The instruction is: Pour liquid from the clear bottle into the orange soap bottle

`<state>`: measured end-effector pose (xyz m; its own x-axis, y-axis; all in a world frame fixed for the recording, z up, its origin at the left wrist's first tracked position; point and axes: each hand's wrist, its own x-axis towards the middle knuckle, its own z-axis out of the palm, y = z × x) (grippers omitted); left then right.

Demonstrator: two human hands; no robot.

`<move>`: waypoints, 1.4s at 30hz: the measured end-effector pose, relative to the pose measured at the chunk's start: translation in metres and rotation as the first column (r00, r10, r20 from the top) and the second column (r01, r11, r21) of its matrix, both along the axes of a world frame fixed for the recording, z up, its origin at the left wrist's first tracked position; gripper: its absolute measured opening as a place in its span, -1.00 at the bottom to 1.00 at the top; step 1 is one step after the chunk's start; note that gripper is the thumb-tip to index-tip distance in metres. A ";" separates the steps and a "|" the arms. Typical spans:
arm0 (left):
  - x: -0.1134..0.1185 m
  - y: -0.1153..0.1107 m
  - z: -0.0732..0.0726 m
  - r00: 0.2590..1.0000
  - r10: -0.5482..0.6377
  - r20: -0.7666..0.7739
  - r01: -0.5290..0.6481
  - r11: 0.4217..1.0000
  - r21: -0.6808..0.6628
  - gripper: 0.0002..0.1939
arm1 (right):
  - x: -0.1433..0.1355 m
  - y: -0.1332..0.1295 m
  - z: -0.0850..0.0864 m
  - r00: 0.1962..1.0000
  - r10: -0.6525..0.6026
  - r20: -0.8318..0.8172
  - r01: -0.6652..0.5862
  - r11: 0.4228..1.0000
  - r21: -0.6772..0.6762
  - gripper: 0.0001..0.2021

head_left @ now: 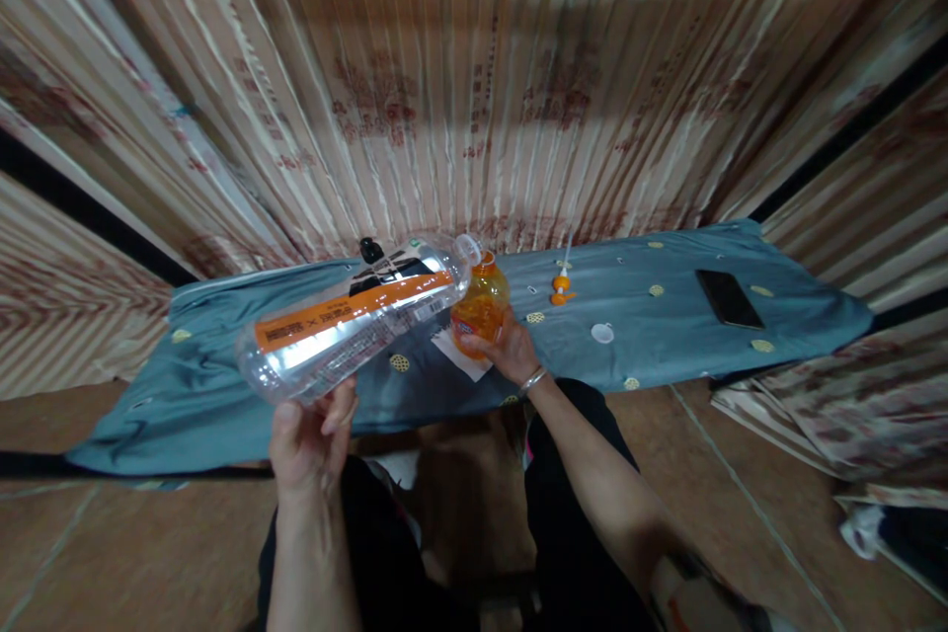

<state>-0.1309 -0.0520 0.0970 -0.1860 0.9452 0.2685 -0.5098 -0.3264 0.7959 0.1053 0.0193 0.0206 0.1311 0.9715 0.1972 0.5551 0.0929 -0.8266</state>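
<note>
My left hand is closed around the lower end of a large clear plastic bottle with an orange and silver label. That bottle lies tilted, its uncapped neck pointing right, at the mouth of a smaller orange bottle. My right hand grips the orange bottle, which stands roughly upright. Whether liquid is flowing between them I cannot tell. Beneath the orange bottle lies a white paper. An orange pump head with a thin tube rests to the right of it.
A blue cloth with yellow patterns covers the narrow table. On its right side lies a dark phone. A white round lid-like shape is nearer the middle. Behind the large bottle sits a small black object. Patterned curtains hang close behind.
</note>
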 end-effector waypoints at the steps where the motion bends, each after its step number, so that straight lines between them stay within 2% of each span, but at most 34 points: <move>1: 0.000 0.000 0.000 1.000 -0.002 0.006 0.002 1.000 -0.002 -0.49 | 0.000 0.000 0.000 1.000 0.006 0.000 -0.006 1.000 0.004 -0.36; 8: -0.002 0.000 -0.003 0.999 0.022 0.036 -0.021 0.999 -0.028 -0.45 | -0.001 -0.001 0.002 1.000 -0.009 0.004 0.009 1.000 -0.003 -0.37; 16: 0.000 -0.001 0.000 1.000 0.017 0.021 -0.017 1.000 -0.022 -0.46 | -0.001 -0.001 0.002 1.000 -0.003 0.021 0.004 1.000 -0.025 -0.36; 29: 0.000 -0.002 0.002 1.000 0.010 0.017 -0.010 1.000 -0.001 -0.50 | 0.001 0.000 -0.001 1.000 0.025 -0.009 -0.025 1.000 0.014 -0.36; 42: -0.001 0.000 0.000 1.000 0.005 -0.003 -0.005 1.000 0.015 -0.48 | -0.001 -0.001 0.004 1.000 -0.001 -0.009 0.001 0.999 -0.032 -0.38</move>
